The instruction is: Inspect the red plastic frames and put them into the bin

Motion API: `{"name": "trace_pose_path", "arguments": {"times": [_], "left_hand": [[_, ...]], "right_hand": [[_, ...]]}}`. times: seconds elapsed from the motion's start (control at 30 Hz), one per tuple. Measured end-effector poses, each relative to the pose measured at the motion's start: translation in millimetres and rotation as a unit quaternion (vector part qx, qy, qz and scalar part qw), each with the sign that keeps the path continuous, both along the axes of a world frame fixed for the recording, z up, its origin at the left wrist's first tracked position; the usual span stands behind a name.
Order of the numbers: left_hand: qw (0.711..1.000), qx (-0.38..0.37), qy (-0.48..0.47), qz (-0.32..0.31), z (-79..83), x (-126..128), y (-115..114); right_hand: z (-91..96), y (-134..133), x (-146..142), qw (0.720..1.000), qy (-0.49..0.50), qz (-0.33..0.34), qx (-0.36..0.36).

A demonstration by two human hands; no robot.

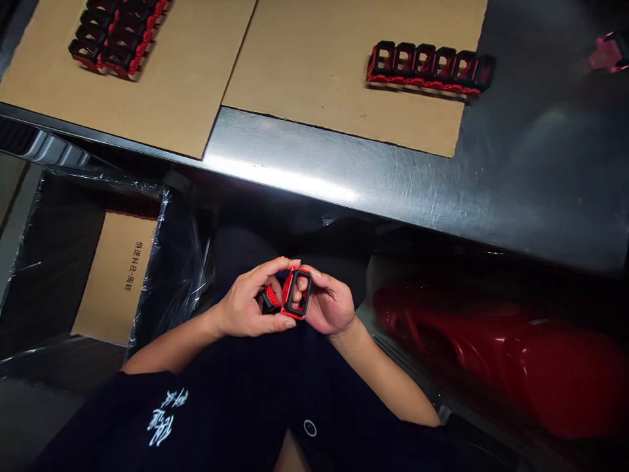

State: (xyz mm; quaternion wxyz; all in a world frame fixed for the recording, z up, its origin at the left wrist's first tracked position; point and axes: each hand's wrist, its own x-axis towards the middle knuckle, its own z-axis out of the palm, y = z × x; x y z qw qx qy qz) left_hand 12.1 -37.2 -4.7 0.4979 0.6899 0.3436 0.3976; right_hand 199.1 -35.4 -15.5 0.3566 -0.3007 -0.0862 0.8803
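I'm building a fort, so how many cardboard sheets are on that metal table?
2: the left sheet and, beside it, the right sheet. Others may be hidden underneath.

A factory workshop, judging by this work station: a metal counter point(304, 156), scuffed and shining, is spread with brown cardboard sheets point(157, 98). There, look-alike red-and-black parts stand in ranks, one batch point(140, 56) in two columns at upper left, a single-file row point(422, 84) farther right, while a matching frame point(287, 295) is held before the worker point(388, 380). Beside the worker, at left, a dark bin point(63, 229) draped with plastic film contains a piece of cardboard point(111, 288) printed with Chinese characters. The worker's dark top point(236, 406) bears white lettering point(160, 423), much like a company uniform.
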Motion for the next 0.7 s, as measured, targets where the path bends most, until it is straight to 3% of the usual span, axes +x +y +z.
{"name": "trace_pose_path", "arguments": {"times": [0.2,0.4,0.53,0.6,0.7], "left_hand": [[0.998,0.051,0.047,0.007,8.2,-1,1],[0.988,0.108,0.11,0.028,13.6,-1,0],[0.992,0.061,0.109,0.003,15.0,-5,4],[0.995,-0.018,0.099,0.001,10.8,-8,5],[0.986,-0.166,0.01,-0.016,-0.2,-9,3]], "right_hand": [[-2.3,-1,-2,0.999,-0.041,-0.028,0.014],[-5.1,-7,5,0.991,-0.077,0.001,0.11],[0.4,-9,10,0.97,-0.159,-0.033,0.181],[8.1,-9,13,0.919,-0.271,-0.064,0.278],[20.6,-7,18,0.761,-0.439,-0.102,0.467]]}}
